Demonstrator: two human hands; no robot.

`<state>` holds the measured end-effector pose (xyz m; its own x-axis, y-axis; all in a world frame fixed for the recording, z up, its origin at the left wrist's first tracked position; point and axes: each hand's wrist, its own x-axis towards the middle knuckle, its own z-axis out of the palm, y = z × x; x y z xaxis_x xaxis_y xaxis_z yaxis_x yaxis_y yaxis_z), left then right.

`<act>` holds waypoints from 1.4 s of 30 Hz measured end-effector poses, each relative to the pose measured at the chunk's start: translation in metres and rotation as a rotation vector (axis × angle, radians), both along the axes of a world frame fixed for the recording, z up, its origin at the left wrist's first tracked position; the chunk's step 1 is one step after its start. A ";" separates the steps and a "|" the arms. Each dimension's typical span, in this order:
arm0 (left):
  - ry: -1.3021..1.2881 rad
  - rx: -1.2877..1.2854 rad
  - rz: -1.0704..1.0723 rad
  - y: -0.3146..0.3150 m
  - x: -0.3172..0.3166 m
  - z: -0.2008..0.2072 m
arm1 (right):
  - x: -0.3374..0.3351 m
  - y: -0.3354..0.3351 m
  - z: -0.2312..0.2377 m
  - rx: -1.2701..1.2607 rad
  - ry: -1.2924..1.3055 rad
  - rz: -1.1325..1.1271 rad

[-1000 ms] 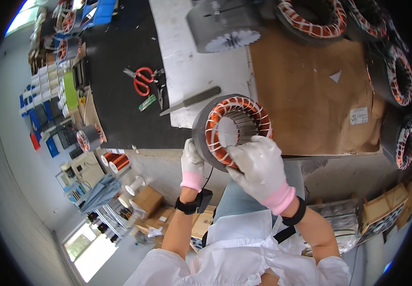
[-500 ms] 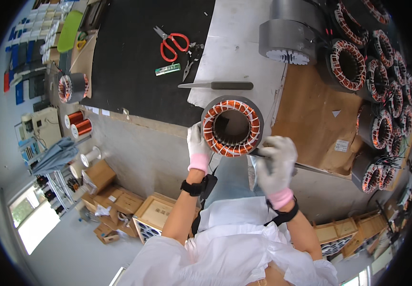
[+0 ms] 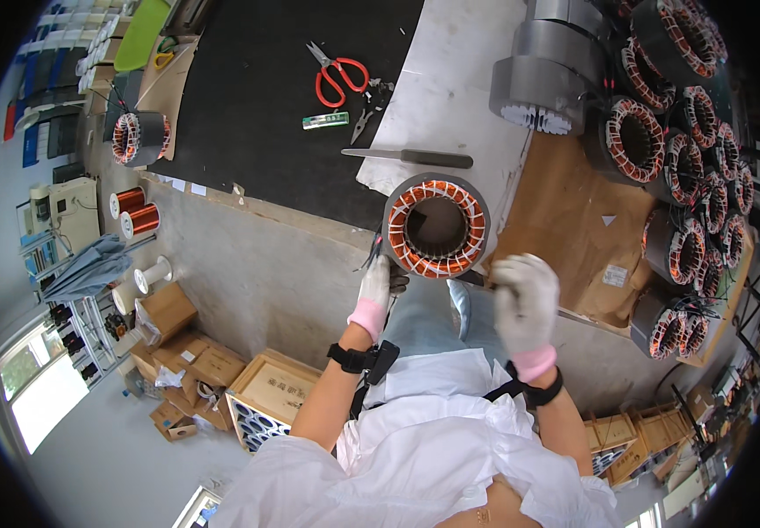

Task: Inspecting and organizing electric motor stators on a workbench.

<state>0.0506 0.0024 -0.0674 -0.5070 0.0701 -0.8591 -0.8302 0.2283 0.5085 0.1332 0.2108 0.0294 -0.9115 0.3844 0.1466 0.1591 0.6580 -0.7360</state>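
Facing the camera near the centre of the frame, the stator (image 3: 438,266) shows a ring of orange windings laced with white around a dark bore. At its lower left is the left hand (image 3: 376,290), gloved in white with a pink cuff, close to dark leads (image 3: 373,253); whether its fingers grip these or the stator's edge, I cannot tell. Lower right of centre, the right hand (image 3: 527,304), gloved alike, is just beside the stator, fingers curled; blur hides whether it holds anything. Just above the stator lies a knife (image 3: 437,158), blade pointing left. Red-handled scissors (image 3: 330,64) lie on the black mat (image 3: 265,114) at upper centre. More stators (image 3: 600,154) crowd the upper right.
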 end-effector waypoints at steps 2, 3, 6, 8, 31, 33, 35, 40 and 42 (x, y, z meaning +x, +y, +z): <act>-0.092 0.031 0.001 0.001 0.001 -0.008 | -0.037 -0.020 -0.010 0.004 -0.046 0.138; -0.014 0.020 -0.127 -0.006 0.001 0.000 | -0.052 -0.034 0.005 0.086 -0.098 0.170; -0.074 0.072 0.040 0.016 0.002 -0.009 | -0.068 -0.058 -0.049 0.316 -0.175 0.167; -0.082 0.050 -0.009 0.020 -0.001 -0.003 | -0.063 -0.061 -0.055 0.286 -0.131 0.156; 0.472 -0.129 -0.402 0.074 -0.085 0.079 | -0.036 -0.021 -0.074 -1.239 -0.235 -0.264; 0.606 -0.224 -0.437 0.061 -0.094 0.090 | -0.049 -0.035 -0.086 -1.259 -0.252 -0.094; 0.674 -0.322 -0.437 0.053 -0.098 0.096 | -0.068 -0.036 -0.086 -1.290 -0.293 -0.023; 1.209 -0.686 -0.787 0.039 -0.094 0.059 | -0.113 -0.002 -0.107 0.350 -0.282 0.179; 1.263 -0.664 -0.870 0.053 -0.080 0.053 | -0.115 0.017 -0.118 0.234 -0.338 0.114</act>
<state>-0.0296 0.0553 -0.0147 -0.8656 0.4993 0.0381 0.4800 0.8057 0.3469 0.0184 0.2281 -0.0886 -0.9580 0.2702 -0.0963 0.2823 0.8287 -0.4833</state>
